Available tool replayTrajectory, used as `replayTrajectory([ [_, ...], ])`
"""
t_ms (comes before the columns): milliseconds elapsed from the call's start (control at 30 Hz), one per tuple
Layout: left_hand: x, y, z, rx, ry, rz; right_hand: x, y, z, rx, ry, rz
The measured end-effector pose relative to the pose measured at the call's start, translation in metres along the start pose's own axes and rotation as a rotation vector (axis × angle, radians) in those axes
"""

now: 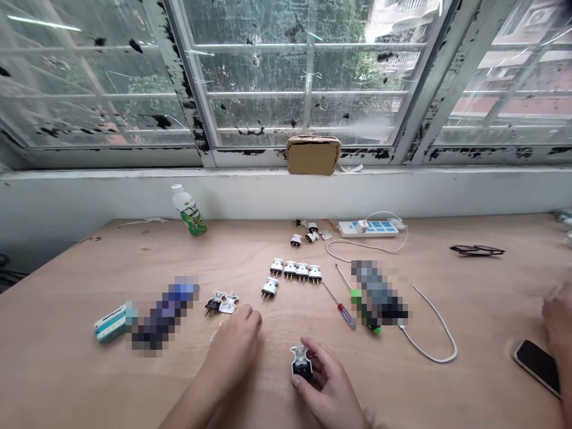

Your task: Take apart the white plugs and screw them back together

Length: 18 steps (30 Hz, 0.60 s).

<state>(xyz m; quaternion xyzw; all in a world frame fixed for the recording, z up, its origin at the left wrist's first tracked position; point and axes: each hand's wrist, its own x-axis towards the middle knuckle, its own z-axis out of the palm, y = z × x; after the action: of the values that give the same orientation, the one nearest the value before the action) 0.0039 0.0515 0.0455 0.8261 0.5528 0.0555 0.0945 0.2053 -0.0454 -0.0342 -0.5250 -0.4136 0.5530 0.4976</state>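
My right hand [328,378] grips an electrical plug [301,361] between thumb and fingers. Its casing is open, with a white shell and a black core showing. My left hand [236,333] rests low over the table, fingers curled downward and together; whatever they hold is hidden. Just left of it lies a small white piece [215,332], partly covered by the hand. Beyond it, an opened plug [214,302] with a black core lies beside a white shell half [229,302]. A closed white-and-black plug [270,288] stands in front of a row of several similar plugs [290,270].
Right of the plugs lie a screwdriver [339,305] and a green-handled tool [356,296] beside a blurred item. More plugs [296,240], a power strip [369,229] and a bottle [190,210] stand at the back. Another person's hand [558,316] is near a phone [537,366] at right.
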Motion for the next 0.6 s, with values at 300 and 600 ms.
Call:
replayTrajectory([
  [300,-0.002,-0.001,0.017,-0.007,0.151,0.009,0.0,0.002,-0.001,0.152,0.062,0.029],
  [600,-0.042,-0.041,0.003,-0.137,0.141,-0.227,0.009,0.01,-0.002,0.392,0.081,0.089],
])
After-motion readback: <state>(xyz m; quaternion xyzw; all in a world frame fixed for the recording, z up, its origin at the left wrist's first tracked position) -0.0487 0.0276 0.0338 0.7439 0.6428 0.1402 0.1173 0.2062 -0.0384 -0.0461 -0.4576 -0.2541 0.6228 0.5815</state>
